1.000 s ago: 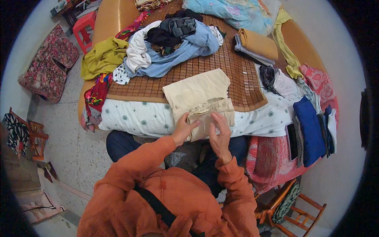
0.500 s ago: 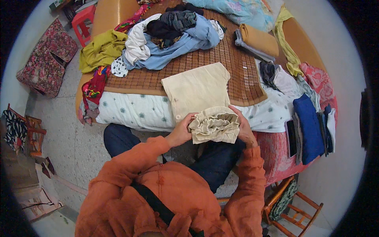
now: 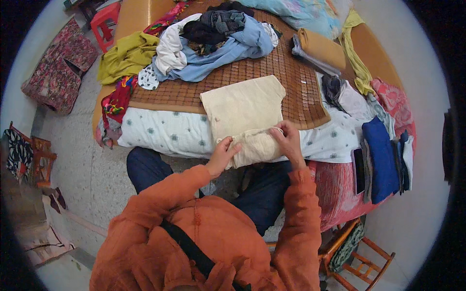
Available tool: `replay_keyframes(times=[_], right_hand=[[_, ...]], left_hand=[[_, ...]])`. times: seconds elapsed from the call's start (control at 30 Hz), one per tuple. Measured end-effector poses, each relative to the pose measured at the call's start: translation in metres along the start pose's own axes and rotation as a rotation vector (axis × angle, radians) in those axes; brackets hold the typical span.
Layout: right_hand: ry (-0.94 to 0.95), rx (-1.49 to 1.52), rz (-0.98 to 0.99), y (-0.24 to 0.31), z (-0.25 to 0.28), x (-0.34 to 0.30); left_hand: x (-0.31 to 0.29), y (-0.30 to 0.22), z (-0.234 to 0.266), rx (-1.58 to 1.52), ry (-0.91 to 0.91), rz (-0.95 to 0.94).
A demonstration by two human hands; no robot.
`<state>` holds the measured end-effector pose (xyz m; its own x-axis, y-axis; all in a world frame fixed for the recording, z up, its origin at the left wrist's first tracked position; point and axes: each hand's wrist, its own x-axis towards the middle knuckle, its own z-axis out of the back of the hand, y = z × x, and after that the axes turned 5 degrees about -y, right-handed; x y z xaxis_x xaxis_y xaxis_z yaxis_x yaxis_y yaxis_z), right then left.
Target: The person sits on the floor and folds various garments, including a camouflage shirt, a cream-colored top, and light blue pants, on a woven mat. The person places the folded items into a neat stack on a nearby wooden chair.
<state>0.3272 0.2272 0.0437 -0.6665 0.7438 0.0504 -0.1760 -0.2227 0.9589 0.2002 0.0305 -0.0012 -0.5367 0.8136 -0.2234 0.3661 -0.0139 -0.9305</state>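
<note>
A cream cloth garment (image 3: 245, 103) lies over the near edge of the bed, its far part flat on the brown tile mat (image 3: 182, 94). Its near end is folded back on itself in a thick roll that hangs just over my lap. My left hand (image 3: 223, 154) grips the left end of this fold, thumb on top. At the fold's upper right, my right hand (image 3: 290, 139) pinches the cloth between thumb and fingers. Whether the garment is trousers or a top, I cannot tell.
A heap of clothes with a light blue shirt (image 3: 208, 65) lies farther back, beside a mustard garment (image 3: 128, 56). Folded brown cloth (image 3: 321, 48) sits back right. Folded dark blue clothes (image 3: 378, 157) and a dark flat device (image 3: 358, 169) are at right. A wooden chair (image 3: 359, 250) stands lower right.
The gathered elastic edge that stood open toward me is now turned over, away from me, onto the garment. My right hand has moved up and left along the fold.
</note>
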Motion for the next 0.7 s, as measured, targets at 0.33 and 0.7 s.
replay_keyframes(times=[0.33,0.7], right_hand=[[-0.396,-0.644,0.986,0.041,-0.022,-0.011],[0.361,-1.344,0.792,0.015,-0.021,-0.025]], left_hand=[[0.017,0.019,0.011,0.006,-0.104,0.143],[-0.006,-0.005,0.002,0.514,-0.265,-0.413]])
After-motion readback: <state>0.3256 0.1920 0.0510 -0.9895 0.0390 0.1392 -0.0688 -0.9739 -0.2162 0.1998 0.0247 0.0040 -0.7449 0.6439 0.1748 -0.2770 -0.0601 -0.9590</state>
